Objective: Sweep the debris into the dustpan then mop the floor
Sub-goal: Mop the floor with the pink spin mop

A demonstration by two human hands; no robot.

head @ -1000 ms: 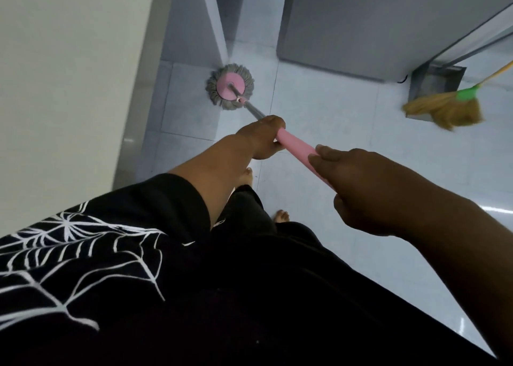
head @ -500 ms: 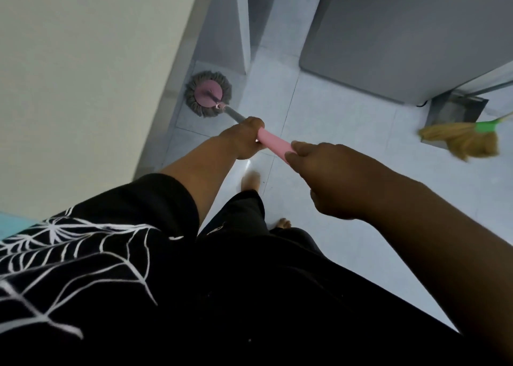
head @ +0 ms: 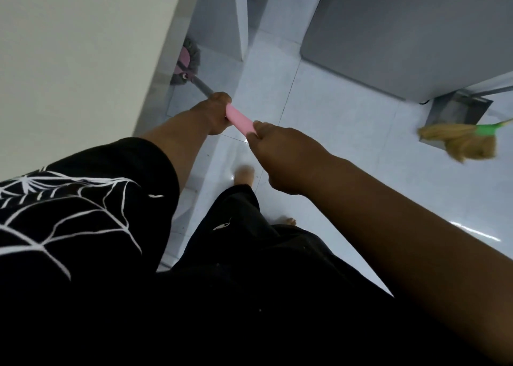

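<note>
Now left hand (head: 215, 113) wrapped round pink mop handle (head: 239, 121), right hand (head: 283, 154) gripping its end

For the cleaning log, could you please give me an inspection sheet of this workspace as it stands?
surface: floor of glossy white tiles, with light glints.
job's things: mop head down on the floor at the wall's foot, partly hidden by the wall; pink handle slanting up from it; broom to the right, its bristles overlapping the grey dustpan in this view.
clutter: nothing seen.
grips: left hand and right hand both curled round the handle, the left nearer the mop head.
cables: nothing seen.
surroundings: cream wall on the left; grey cabinet ahead; bare feet on the tiles.
</note>
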